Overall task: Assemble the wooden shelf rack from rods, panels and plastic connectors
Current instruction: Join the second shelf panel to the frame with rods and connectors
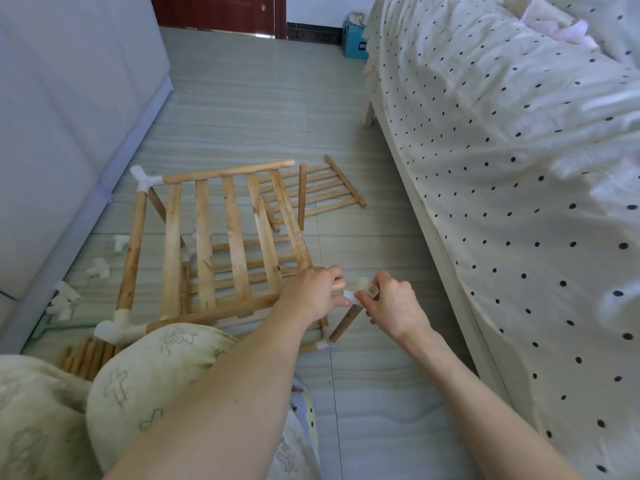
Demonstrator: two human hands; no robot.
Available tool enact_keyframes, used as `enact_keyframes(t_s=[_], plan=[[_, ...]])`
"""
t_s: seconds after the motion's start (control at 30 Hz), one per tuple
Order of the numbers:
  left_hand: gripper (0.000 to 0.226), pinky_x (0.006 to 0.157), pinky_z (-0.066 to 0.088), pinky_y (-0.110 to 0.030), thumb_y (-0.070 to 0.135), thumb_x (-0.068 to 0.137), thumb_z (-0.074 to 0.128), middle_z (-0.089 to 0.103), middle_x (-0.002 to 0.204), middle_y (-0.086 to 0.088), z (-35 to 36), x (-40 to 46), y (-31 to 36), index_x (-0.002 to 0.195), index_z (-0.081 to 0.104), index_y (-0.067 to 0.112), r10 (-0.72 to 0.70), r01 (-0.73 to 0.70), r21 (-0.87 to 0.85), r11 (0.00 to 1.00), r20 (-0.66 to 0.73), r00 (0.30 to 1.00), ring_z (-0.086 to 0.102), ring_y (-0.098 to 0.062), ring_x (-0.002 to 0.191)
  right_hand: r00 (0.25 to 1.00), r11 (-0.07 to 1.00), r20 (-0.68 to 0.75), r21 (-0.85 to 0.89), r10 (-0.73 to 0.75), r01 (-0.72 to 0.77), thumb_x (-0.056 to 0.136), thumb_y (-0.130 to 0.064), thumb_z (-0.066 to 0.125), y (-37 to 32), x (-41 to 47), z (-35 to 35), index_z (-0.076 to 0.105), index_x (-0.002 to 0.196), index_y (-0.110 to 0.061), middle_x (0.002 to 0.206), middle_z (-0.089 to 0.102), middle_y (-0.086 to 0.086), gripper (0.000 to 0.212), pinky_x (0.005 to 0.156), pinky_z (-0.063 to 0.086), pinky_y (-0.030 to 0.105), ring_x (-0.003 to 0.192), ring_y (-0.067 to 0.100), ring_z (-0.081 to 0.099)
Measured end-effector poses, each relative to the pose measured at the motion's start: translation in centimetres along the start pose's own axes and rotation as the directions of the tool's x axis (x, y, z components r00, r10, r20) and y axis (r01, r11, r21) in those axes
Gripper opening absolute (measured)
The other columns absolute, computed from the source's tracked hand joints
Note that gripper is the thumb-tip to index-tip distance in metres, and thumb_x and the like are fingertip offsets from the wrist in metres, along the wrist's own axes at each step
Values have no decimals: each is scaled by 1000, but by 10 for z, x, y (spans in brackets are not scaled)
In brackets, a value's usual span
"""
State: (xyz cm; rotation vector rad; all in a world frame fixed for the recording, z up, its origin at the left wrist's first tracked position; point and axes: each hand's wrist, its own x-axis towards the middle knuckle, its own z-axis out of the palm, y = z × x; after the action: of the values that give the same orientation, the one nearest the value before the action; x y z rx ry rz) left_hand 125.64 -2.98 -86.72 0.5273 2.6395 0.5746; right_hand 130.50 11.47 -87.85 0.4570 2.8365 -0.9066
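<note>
The part-built rack point(207, 244) is propped on the floor point(381, 393) beside the bed point(502, 168). Its near corner rod is gripped by the left hand point(311, 292). A white connector point(356, 294) at that corner is pinched by the right hand point(394, 303), with a short rod point(344, 323) hanging below

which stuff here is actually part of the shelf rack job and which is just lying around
Job: slatted panel, white connector held by left hand and right hand, spare panel, loose connectors, rod bundle.

Lying about: bed, blue box, door.
</note>
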Motion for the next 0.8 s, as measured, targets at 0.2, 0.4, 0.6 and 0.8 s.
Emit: enact_keyframes(t_s=[0.2, 0.4, 0.6, 0.8], plan=[[35, 71, 41, -34, 49, 87, 57, 59, 105, -6, 1, -4, 5, 109, 56, 23, 46, -35, 127, 991, -83, 996, 51, -25, 105, 999, 999, -49, 43, 22, -20, 88, -31, 56, 3, 0, 3, 49, 89, -8, 84, 65, 17, 24, 69, 55, 45, 78, 36, 63], [29, 74, 50, -34, 48, 91, 52, 64, 96, -4, -2, -8, 7, 96, 62, 21, 53, -44, 164, 985, -50, 997, 57, -21, 92, 997, 998, -71, 55, -24, 28, 89, -29, 59, 7, -3, 4, 47, 85, -13, 81, 67, 11, 20, 68, 55, 42, 75, 33, 64], [29, 70, 48, -35, 44, 92, 52, 61, 90, -7, 2, -10, 5, 72, 51, 22, 39, -44, 117, 992, 45, 998, 58, -22, 81, 989, 995, -119, 39, -90, 96, 90, -29, 60, 12, -12, 11, 49, 93, -11, 79, 67, 11, 21, 67, 54, 42, 74, 32, 64], [10, 84, 49, -38, 13, 90, 58, 57, 104, -10, 1, -6, -1, 85, 60, 21, 4, -3, -1, 1000, 144, 990, 58, -25, 93, 965, 979, -165, -48, -204, 198, 90, -24, 60, 13, -16, 11, 54, 99, -3, 68, 61, 10, 24, 55, 41, 32, 64, 35, 57]])
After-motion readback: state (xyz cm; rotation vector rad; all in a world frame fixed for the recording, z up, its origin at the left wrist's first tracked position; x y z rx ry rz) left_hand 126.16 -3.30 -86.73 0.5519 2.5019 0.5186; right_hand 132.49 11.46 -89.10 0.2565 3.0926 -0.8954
